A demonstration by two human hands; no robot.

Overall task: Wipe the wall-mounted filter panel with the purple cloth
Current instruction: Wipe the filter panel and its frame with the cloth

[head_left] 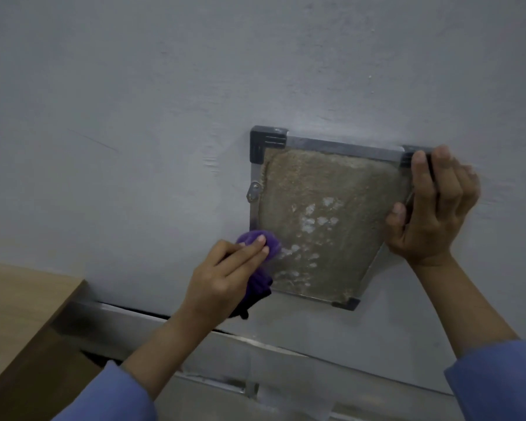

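A square filter panel (322, 220) with a thin metal frame, black plastic corners and a dusty brown-grey mesh was mounted on a pale grey painted wall (134, 117). The left hand (222, 278) was closed around a crumpled purple cloth (260, 262) and pressed it against the lower left part of the panel, at the edge of the mesh. Lighter patches showed on the mesh near the cloth. The right hand (431, 208) gripped the right side of the frame, with the fingers curled over its upper right corner. Both arms wore blue sleeves (498, 381). A light wooden surface (19, 308) stood at the lower left, beside a metal ledge (225, 347) under the wall
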